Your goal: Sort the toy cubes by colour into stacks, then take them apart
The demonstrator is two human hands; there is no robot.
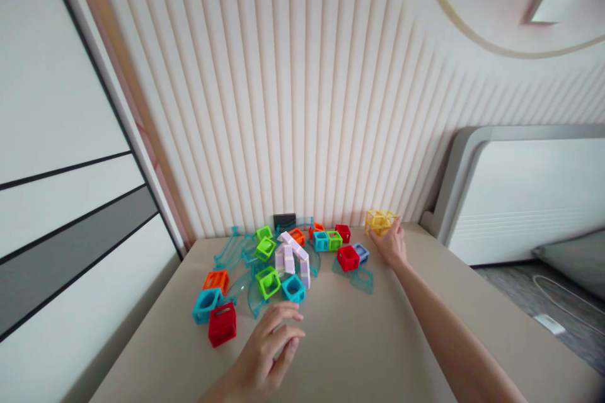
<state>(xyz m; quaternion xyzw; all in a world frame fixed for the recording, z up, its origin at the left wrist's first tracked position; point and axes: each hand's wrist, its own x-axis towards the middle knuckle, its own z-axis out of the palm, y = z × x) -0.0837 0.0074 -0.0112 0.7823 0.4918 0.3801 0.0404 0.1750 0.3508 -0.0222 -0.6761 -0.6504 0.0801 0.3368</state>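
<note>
At the back right of the table, my right hand (pixel 391 243) has its fingers around the right side of a yellow open-frame block piece (pixel 378 221). My left hand (pixel 271 346) hovers over the front of the table, fingers apart and holding nothing. Just beyond it are a blue cube frame (pixel 293 289) and a green cube frame (pixel 268 282). A red cube frame (pixel 222 325) lies to its left, next to another blue frame (pixel 207 305) and an orange one (pixel 217 281). Pale lilac bars (pixel 289 258) lie stacked in the middle.
Clear teal track pieces (pixel 231 249) spread among the blocks. Red (pixel 348 258), purple (pixel 362 253) and green (pixel 335 240) cubes sit right of centre. A black box (pixel 284 221) stands by the ribbed wall (pixel 293 107). A bed headboard (pixel 529 189) is beyond the table's right edge.
</note>
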